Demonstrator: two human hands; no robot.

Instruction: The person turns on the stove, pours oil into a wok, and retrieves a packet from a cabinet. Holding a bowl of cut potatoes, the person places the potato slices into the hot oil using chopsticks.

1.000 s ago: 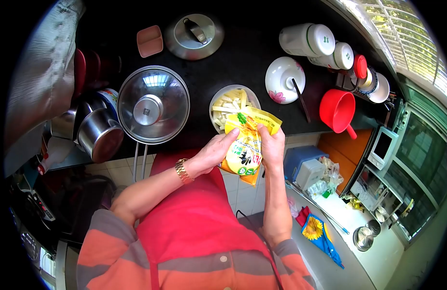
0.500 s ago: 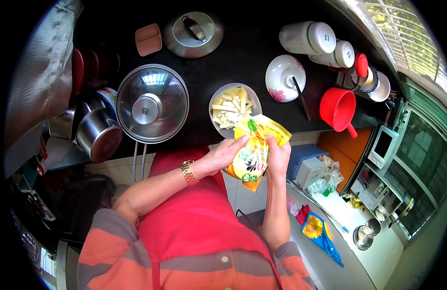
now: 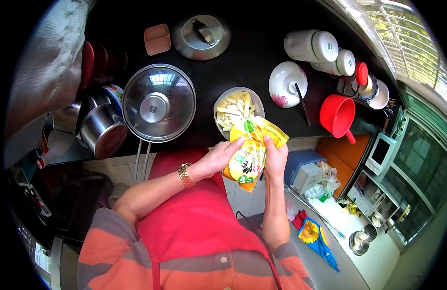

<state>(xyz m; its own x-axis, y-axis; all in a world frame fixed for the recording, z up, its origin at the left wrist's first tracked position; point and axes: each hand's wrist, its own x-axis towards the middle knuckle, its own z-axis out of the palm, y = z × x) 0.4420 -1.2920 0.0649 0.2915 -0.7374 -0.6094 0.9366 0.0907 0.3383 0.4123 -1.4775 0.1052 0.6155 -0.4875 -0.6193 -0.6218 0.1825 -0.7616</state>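
Left hand (image 3: 217, 157) and right hand (image 3: 275, 157) are both pinching the yellow packet (image 3: 250, 152) by its sides, just in front of the bowl (image 3: 218, 103). Looks light, floppy, maybe slippery film, so I'd grip near the top edges and not squeeze. Green logo and dark print on it, too small to read.

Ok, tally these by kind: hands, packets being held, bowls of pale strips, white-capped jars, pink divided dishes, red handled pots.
Hands (left hand, right hand): 2
Packet: 1
Bowl: 1
White-capped jars: 2
Pink dish: 1
Red pot: 1
Total: 8
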